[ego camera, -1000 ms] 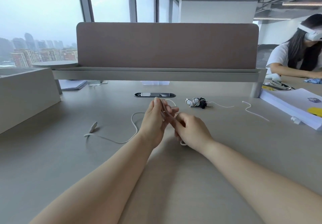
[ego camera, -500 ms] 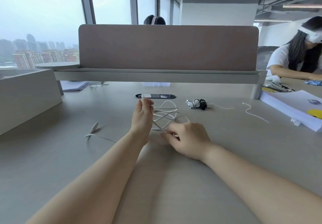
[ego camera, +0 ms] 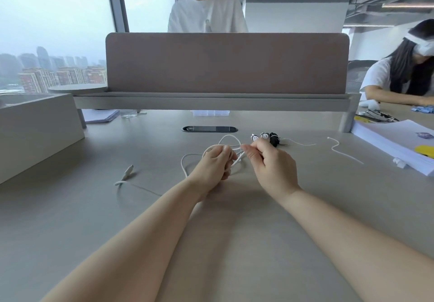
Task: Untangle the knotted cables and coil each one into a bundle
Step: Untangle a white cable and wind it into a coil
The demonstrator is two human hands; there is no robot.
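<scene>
A thin white cable lies in loose loops on the grey desk, held up at its middle. My left hand grips a bunch of its loops, fingers curled round them. My right hand pinches a strand of the same cable just to the right, thumb against fingertips. One end of the cable with a white plug trails off to the left on the desk. Behind my right hand sit two white coiled bundles and a black one.
A loose white cord lies at the right. A white paper stack fills the right edge, a grey box the left. A black cable port and a brown divider stand behind. Two people are beyond the divider and at the right.
Both hands have lifted off the desk and closed on the cable loops; the left hand was flat and open half a second ago. A person has stood up behind the divider.
</scene>
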